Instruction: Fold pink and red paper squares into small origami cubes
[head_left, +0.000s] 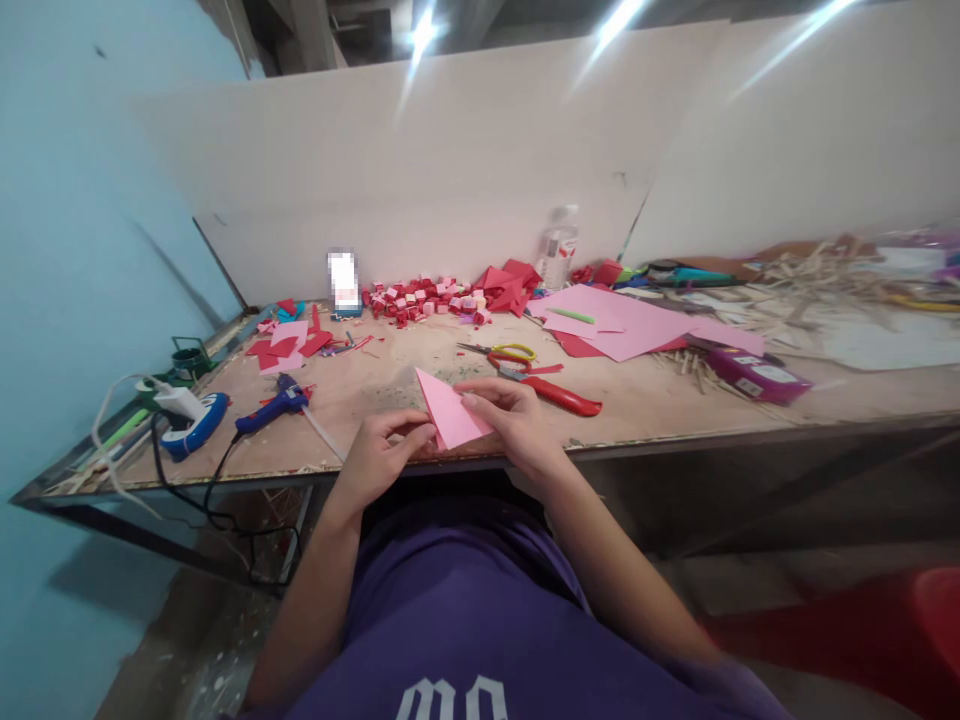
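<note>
A folded piece of pink paper [454, 414] is held between my two hands, just above the table's front edge. My left hand [388, 450] pinches its lower left edge between thumb and fingers. On the other side, my right hand [516, 420] grips the right part, thumb on top and fingers behind. The paper's folded point faces up and away from me. Beyond my right hand lie yellow-and-red-handled scissors [511, 354] and red-handled pliers [559, 394]. The fingertips under the paper are partly hidden.
A blue glue gun [271, 408] and a power strip [196, 426] with cables sit at left. Behind are a pile of small red and pink paper cubes [427, 300], a lit phone [344, 282] and a bottle [558, 250]. Pink sheets [622, 318] and a purple box [757, 376] lie right.
</note>
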